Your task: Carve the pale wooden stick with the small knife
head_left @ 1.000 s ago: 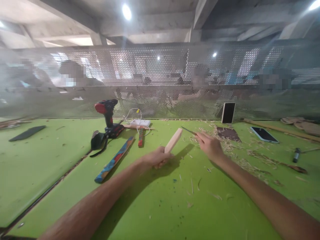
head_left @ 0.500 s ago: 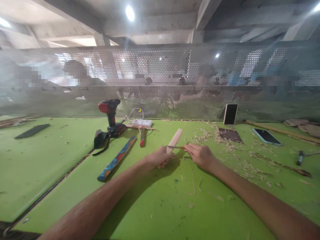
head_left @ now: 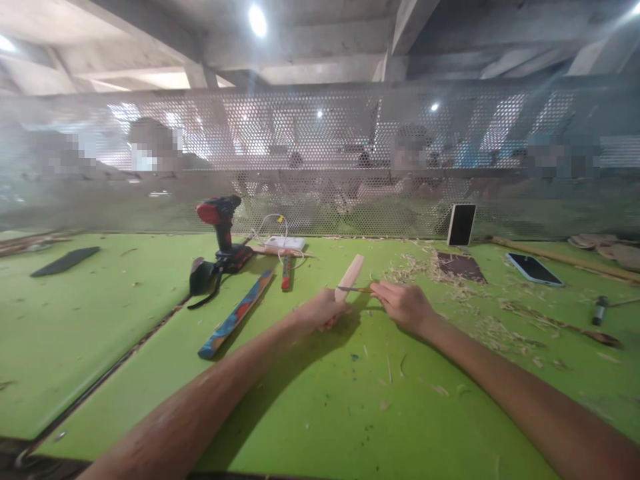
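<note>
My left hand [head_left: 327, 310] is closed around the lower end of a pale wooden strip [head_left: 352, 272], which slants up and away from me. In my right hand [head_left: 404, 305] is a thin knife [head_left: 364, 289], pinched near its handle, and its narrow blade lies across the wood just above my left thumb. Fine details of the blade are too small to make out. To the left of my hands a painted blue and red wooden strip [head_left: 237, 315] lies on the green table [head_left: 310, 413], with a shorter painted piece [head_left: 286, 272] beyond it.
A cordless drill [head_left: 224, 233] stands at the back left near a white power strip [head_left: 285, 244]. Wood shavings [head_left: 505, 333] lie on the right, around dark sandpaper [head_left: 461, 267] and a phone [head_left: 535, 269]. A perforated metal screen [head_left: 325, 200] closes off the back, with people behind it.
My right hand and the knife have shifted slightly to the right along with a small turn of the view. Both hands keep their holds on the wood and the knife.
</note>
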The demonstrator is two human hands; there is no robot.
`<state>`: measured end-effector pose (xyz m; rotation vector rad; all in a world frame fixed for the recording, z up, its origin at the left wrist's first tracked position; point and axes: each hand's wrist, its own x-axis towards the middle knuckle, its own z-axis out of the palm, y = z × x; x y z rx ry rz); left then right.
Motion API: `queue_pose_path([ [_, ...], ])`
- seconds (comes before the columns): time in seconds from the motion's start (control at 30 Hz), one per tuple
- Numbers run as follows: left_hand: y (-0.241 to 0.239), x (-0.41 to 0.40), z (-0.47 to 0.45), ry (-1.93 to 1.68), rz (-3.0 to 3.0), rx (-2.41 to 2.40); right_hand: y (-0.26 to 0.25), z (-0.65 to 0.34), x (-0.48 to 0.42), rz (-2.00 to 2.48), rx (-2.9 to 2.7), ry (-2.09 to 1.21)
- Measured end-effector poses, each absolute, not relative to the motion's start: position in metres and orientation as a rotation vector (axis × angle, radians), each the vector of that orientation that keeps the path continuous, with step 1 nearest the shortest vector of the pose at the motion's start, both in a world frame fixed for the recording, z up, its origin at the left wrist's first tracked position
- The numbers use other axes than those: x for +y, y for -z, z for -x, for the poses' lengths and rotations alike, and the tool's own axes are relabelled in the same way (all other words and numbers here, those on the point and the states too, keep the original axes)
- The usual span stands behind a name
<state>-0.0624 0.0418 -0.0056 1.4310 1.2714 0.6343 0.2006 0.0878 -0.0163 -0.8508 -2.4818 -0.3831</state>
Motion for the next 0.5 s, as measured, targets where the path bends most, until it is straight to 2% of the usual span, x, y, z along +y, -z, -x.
queue_pose_path([
  [0.5,-0.008,0.035,0.057,-0.584,-1.455,1.356,0.010,-0.205,0.090,0.830,-2.501,0.481],
])
